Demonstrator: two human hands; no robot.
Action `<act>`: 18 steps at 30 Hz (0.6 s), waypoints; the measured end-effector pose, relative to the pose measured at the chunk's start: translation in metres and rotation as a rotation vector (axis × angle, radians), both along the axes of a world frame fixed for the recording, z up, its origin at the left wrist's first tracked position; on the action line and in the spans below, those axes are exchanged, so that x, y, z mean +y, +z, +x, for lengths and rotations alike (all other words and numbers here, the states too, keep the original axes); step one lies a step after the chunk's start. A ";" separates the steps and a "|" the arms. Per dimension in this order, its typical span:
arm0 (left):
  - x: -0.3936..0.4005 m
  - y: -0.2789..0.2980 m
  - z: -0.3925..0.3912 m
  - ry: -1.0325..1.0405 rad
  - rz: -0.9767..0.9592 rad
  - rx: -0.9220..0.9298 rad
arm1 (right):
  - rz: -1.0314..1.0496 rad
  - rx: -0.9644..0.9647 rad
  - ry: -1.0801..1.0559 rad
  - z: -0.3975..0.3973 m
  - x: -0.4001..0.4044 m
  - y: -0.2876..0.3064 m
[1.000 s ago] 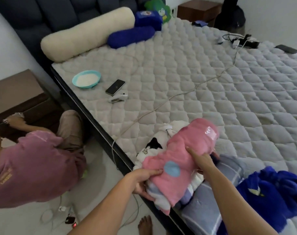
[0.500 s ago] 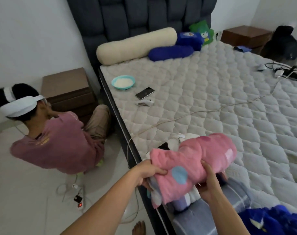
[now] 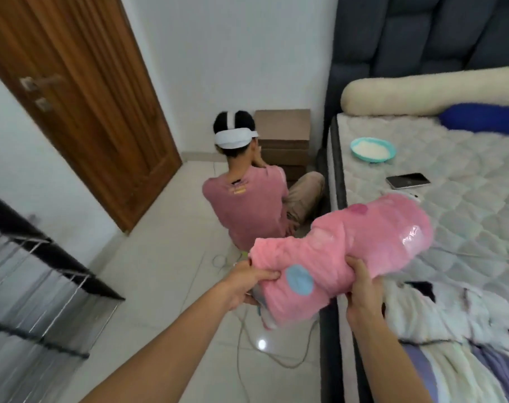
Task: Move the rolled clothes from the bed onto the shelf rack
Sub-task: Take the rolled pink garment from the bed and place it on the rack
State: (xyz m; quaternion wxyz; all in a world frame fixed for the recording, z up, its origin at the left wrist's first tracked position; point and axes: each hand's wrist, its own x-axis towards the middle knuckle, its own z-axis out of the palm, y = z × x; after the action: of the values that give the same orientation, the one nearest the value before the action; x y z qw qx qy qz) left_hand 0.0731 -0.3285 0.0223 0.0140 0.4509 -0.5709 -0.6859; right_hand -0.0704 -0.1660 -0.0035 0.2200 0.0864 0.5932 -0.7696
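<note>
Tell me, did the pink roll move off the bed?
Yes. The pink roll was over the mattress before; now both hands carry it leftward, its near end past the bed edge above the floor.

A seated person in a pink shirt faces a brown nightstand — beyond the fingers. Rightward lie a teal bowl, a phone and a cream bolster; a wooden door stands far left.

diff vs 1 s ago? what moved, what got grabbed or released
The pink rolled bundle has been lifted off the clothes pile and carried left, now past the bed edge over the floor, toward the shelf rack. Nothing released. Unchanged: left hand and right hand keep gripping it; bowl and phone stay on the mattress.
</note>
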 end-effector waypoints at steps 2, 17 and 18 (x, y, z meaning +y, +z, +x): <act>-0.019 0.004 0.041 0.098 0.004 0.054 | -0.003 0.068 0.083 0.028 -0.038 0.014; -0.120 0.035 0.413 0.794 -0.098 0.262 | -0.046 0.368 0.800 0.342 -0.259 0.087; -0.122 0.035 0.432 0.844 -0.092 0.275 | -0.062 0.382 0.855 0.361 -0.270 0.089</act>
State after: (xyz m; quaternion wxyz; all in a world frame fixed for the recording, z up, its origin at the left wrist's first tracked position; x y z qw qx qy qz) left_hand 0.5047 -0.4509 0.0569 0.3886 0.5482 -0.3595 -0.6475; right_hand 0.2905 -0.4360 0.0853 0.4065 -0.3155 0.5823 -0.6294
